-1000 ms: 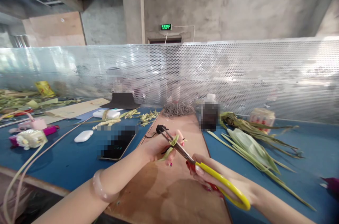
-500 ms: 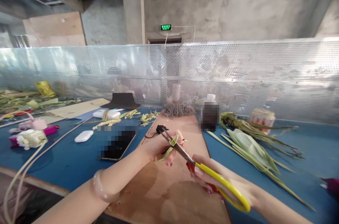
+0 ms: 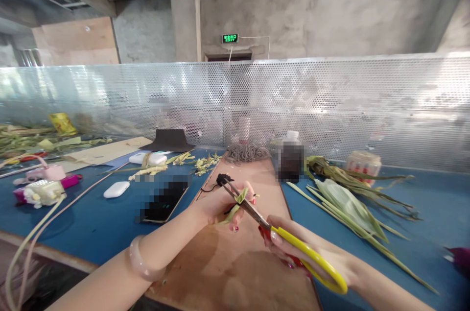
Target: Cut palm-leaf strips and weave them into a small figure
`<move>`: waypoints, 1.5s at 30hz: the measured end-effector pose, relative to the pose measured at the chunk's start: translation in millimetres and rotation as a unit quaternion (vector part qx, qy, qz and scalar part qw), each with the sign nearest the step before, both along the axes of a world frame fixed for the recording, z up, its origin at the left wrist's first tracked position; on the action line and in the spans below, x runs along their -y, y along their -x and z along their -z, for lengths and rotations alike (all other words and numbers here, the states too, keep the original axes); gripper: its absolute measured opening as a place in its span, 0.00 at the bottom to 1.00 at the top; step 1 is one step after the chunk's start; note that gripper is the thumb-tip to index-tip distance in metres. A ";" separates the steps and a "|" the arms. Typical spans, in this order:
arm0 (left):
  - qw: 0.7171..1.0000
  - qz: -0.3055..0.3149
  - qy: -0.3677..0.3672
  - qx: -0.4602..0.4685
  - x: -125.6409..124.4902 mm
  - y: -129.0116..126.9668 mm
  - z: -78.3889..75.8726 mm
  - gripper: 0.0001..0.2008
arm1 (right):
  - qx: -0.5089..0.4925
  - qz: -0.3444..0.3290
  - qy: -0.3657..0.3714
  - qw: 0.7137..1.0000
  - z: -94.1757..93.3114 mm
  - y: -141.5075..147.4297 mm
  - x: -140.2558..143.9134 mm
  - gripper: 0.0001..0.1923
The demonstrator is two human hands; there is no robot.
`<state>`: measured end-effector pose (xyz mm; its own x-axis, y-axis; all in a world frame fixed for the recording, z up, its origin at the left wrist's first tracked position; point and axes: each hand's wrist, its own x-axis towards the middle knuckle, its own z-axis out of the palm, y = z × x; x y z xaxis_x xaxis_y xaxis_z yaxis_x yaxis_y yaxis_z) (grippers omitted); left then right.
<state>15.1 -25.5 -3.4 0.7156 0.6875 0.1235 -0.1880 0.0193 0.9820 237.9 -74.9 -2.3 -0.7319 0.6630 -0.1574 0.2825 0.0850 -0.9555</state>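
My left hand (image 3: 223, 208) is closed on a small folded piece of green leaf (image 3: 240, 197), held above the brown board. A bit of black cord shows at the leaf. In my right hand (image 3: 284, 240) are scissors (image 3: 308, 254) with one yellow and one red handle. Their slightly parted blades reach across the leaf piece toward the upper left. Beyond the blade tips lies a black bundle of cord (image 3: 222, 179), its loose end trailing left. Exactly where the blades meet the leaf is hard to make out.
Left on the blue table are a phone (image 3: 167, 202), a white case (image 3: 116, 189) and leaf scraps (image 3: 207, 164). Grey cord (image 3: 246, 153) lies at the board's far end. To the right are a bottle (image 3: 293, 156), long leaves (image 3: 347, 208) and a jar (image 3: 363, 166). A perforated metal screen (image 3: 330, 90) stands behind.
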 end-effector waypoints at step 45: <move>1.000 0.016 -0.012 0.016 1.1 -3.5 -1.2 0.11 | -0.005 0.031 0.020 0.999 -3.7 3.6 5.4 0.28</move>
